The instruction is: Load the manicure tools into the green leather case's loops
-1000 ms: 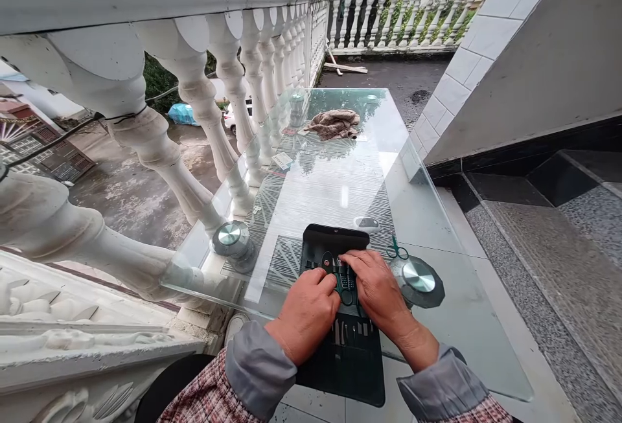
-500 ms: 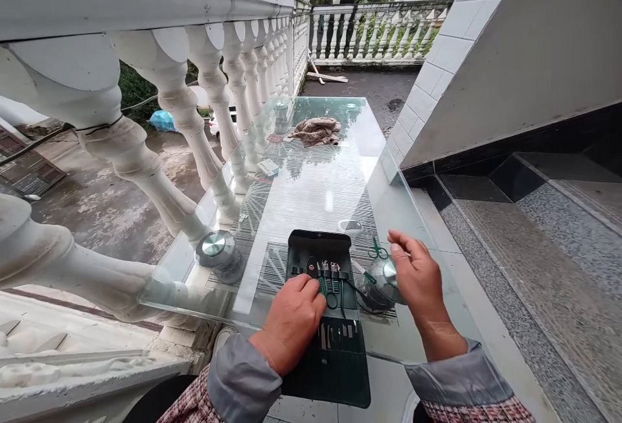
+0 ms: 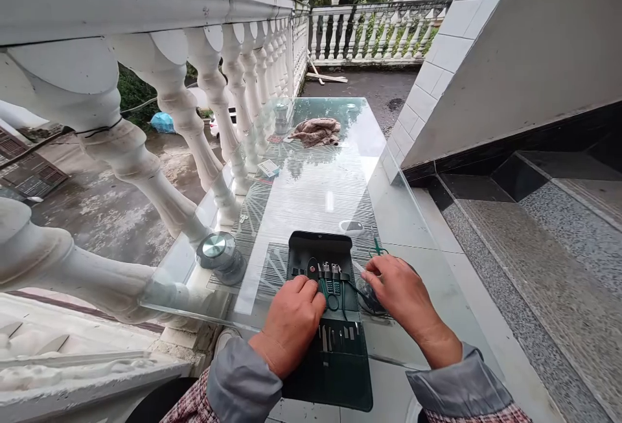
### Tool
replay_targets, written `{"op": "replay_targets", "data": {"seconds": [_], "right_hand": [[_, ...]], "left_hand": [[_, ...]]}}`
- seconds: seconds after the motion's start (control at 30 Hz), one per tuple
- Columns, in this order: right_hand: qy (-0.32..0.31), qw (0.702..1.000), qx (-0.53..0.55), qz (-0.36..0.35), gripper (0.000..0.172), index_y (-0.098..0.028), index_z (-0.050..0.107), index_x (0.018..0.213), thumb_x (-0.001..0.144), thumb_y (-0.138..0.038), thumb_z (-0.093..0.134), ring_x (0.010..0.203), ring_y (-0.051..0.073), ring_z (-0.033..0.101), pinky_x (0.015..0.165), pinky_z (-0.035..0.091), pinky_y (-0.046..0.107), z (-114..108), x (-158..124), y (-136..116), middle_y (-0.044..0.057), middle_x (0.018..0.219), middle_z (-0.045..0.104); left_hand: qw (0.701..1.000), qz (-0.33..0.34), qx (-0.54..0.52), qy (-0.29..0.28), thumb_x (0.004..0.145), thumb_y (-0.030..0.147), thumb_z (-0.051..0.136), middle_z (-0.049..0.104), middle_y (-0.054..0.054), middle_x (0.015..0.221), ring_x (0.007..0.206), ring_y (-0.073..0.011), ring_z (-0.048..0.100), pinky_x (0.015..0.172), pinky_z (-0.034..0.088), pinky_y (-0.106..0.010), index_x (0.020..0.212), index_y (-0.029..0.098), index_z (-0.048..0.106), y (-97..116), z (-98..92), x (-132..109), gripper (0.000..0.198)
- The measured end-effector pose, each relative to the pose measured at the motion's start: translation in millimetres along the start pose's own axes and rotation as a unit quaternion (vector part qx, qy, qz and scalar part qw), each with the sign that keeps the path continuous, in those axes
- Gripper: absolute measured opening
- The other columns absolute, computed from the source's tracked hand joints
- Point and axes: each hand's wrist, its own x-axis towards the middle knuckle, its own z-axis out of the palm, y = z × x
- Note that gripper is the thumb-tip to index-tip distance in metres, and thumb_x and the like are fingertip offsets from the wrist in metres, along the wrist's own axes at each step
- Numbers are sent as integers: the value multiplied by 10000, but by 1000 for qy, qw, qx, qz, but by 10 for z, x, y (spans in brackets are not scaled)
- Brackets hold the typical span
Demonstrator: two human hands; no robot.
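A dark green manicure case (image 3: 340, 381) lies unfolded at the near end of the glass table. Nail clippers (image 3: 334, 270) and green-handled scissors (image 3: 332, 302) sit in its upper half, and slim metal tools (image 3: 325, 339) in the lower. My left hand (image 3: 295, 319) rests on the case's left side, fingers curled on it. To the right of the case, my right hand (image 3: 401, 290) pinches at the green handle end of a flat pale nail file (image 3: 358, 267); the fingers hide that handle. Small green scissors (image 3: 378, 248) lie just beyond this hand, partly covered.
The glass table (image 3: 408, 216) stands on round metal-capped legs (image 3: 217, 248). Farther along lie a crumpled brown cloth (image 3: 317, 131), a small box (image 3: 268, 168) and a white oval item (image 3: 350, 226). A balustrade (image 3: 179, 105) runs at left; stone stairs (image 3: 525, 267) rise at right.
My right hand has moved left and down from beside the small scissors, and its fingers have closed at the file's handle. My left hand stays on the case.
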Motion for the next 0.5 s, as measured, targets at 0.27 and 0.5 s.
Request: {"op": "replay_targets", "data": {"seconds": [0.27, 0.5], "right_hand": [[-2, 994, -104, -12, 130, -218, 562, 712, 816, -164, 507, 775, 208, 496, 610, 329, 306, -27, -106, 97, 39, 753, 571], [-6, 991, -134, -15, 173, -219, 556, 702, 823, -123, 478, 760, 204, 492, 554, 293, 299, -35, -137, 104, 45, 748, 559]], "left_hand": [[1000, -8, 6, 20, 849, 101, 553, 559, -43, 800, 758, -193, 508, 656, 475, -313, 751, 158, 536, -14, 19, -4, 115], [999, -15, 13, 32, 843, 73, 539, 550, -41, 791, 747, -196, 500, 631, 460, -306, 744, 167, 526, -15, 23, -20, 137]]}}
